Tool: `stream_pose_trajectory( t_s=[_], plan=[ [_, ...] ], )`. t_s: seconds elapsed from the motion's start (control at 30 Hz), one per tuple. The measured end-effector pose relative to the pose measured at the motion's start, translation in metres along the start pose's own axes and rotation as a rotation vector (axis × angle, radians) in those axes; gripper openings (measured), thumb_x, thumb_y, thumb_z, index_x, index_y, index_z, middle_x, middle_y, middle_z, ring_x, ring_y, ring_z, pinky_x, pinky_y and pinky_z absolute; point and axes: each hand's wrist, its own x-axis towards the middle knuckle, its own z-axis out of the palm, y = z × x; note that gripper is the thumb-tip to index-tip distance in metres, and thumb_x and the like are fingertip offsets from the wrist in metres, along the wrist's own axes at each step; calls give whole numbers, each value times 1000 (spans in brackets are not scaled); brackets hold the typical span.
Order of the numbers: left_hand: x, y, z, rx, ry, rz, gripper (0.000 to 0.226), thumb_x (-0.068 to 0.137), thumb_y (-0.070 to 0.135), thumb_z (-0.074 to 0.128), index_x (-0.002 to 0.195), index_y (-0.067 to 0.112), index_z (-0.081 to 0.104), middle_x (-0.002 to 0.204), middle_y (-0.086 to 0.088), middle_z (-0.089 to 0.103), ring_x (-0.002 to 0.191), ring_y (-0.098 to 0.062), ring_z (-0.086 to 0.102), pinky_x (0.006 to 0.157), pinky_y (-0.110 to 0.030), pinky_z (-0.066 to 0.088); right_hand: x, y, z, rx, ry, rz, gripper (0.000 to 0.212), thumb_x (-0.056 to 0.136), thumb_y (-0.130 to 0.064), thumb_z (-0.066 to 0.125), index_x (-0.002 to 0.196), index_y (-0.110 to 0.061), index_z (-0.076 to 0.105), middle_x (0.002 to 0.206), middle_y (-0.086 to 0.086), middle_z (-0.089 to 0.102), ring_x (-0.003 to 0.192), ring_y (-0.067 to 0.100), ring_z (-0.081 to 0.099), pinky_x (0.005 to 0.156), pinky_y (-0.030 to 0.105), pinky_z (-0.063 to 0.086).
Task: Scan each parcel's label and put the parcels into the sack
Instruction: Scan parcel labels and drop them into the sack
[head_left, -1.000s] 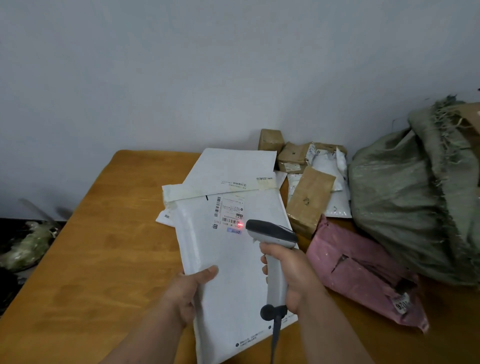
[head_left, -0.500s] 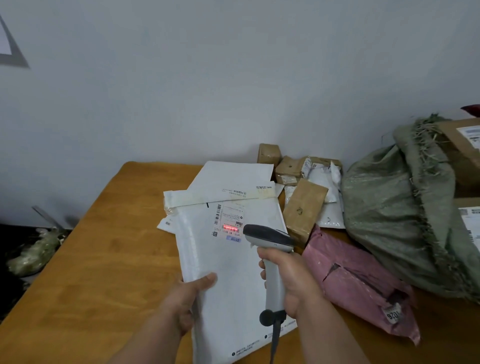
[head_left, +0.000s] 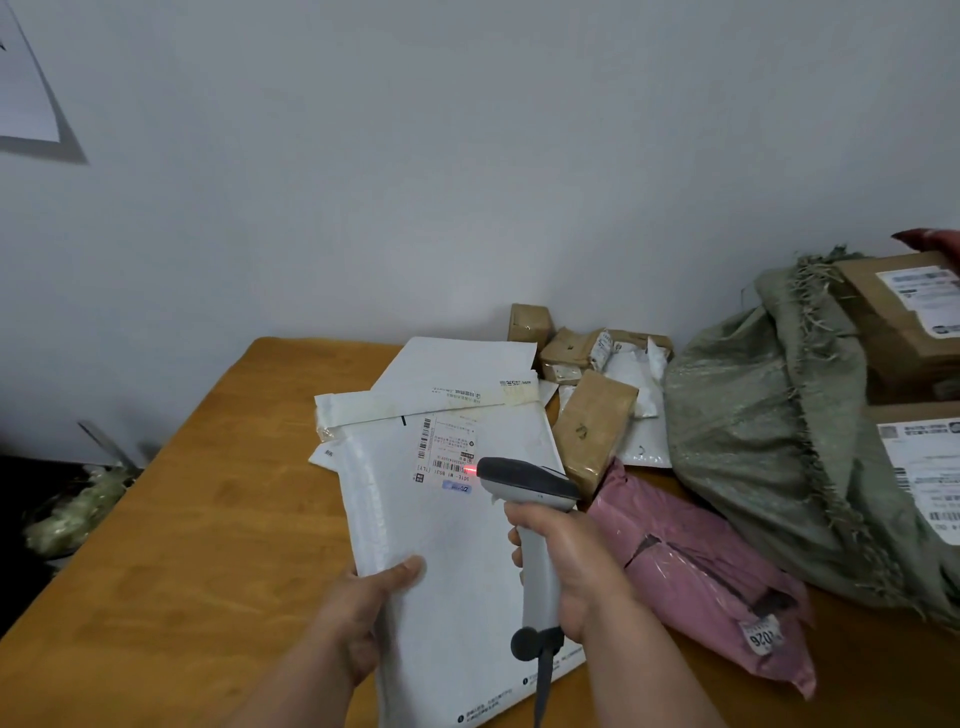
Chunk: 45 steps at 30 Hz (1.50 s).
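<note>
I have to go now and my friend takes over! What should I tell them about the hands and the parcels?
Left hand holds the white padded mailer by its near edge. Right hand grips the scanner, its red light on the mailer's label.
Sack lies at right with boxes in its mouth.
Left: bag this mailer, then scan and bag the pink bag, the brown parcels and the white envelopes.
</note>
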Motion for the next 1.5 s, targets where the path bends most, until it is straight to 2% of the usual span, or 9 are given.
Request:
stream_pose_trajectory(
  t_s=[0.23, 0.4, 0.63, 0.8, 1.07, 1.2, 1.27, 1.4, 1.5],
  plan=[
    [-16, -10, 6, 5, 14, 17, 71, 52, 6, 88, 117, 1, 61, 102, -22, 74, 98, -43, 69, 92, -58, 53, -14, 2, -11, -3, -17, -12, 24, 82, -25, 80, 101, -14, 72, 81, 6, 67, 73, 20, 60, 64, 34, 48],
    [-29, -17, 10, -8, 27, 43, 66, 51, 6, 87, 111, 3, 61, 93, -19, 76, 90, -40, 71, 75, -47, 57, -28, 0, -17, -12, -28, -28, 21, 83, -23, 79, 100, -14, 72, 82, 7, 66, 74, 21, 59, 66, 35, 48],
    [-47, -19, 11, -7, -6, 65, 65, 57, 5, 85, 118, 2, 60, 101, -21, 74, 96, -41, 69, 79, -48, 56, -48, 0, -26, -15, -19, -68, 19, 85, -21, 78, 101, -15, 71, 83, 7, 65, 74, 20, 58, 65, 34, 48],
    [-56, -5, 18, -52, -95, 112, 59, 65, 5, 79, 121, 1, 61, 106, -24, 73, 101, -42, 68, 90, -53, 53, -63, -7, -34, -15, 95, -152, 20, 84, -23, 78, 101, -19, 68, 91, 6, 68, 85, 21, 63, 75, 37, 50],
    [-79, 35, 56, -177, -253, 197, 58, 77, 12, 72, 134, 8, 59, 124, -18, 68, 116, -39, 62, 103, -56, 46, -91, -26, -49, 163, 355, -353, 18, 80, -11, 79, 86, -20, 65, 88, 2, 71, 84, 19, 66, 72, 33, 51],
    [-93, 43, 87, -220, -321, 222, 54, 81, 12, 72, 133, 12, 60, 121, -14, 70, 111, -35, 66, 86, -53, 54, -107, -23, -68, 261, 415, -408, 22, 77, -11, 82, 85, -22, 65, 98, 5, 71, 91, 23, 67, 80, 39, 57],
    [-100, 43, 107, -225, -359, 225, 47, 83, 13, 72, 130, 12, 63, 116, -12, 73, 104, -31, 70, 76, -48, 57, -113, -24, -81, 347, 402, -423, 30, 78, -12, 84, 101, -22, 68, 109, 6, 71, 102, 27, 67, 92, 46, 55],
    [-114, 44, 160, -172, -429, 280, 44, 85, 15, 72, 127, 15, 63, 117, -10, 73, 106, -32, 70, 86, -52, 56, -119, -36, -111, 467, 346, -469, 41, 78, -12, 84, 115, -21, 71, 104, 2, 78, 101, 28, 73, 98, 55, 54],
    [-122, 46, 214, -138, -478, 366, 37, 87, 12, 71, 123, 15, 63, 110, -9, 75, 98, -28, 73, 68, -41, 61, -116, -52, -141, 526, 383, -540, 46, 77, -13, 85, 119, -21, 71, 110, 1, 77, 107, 27, 71, 102, 55, 51]
  ],
)
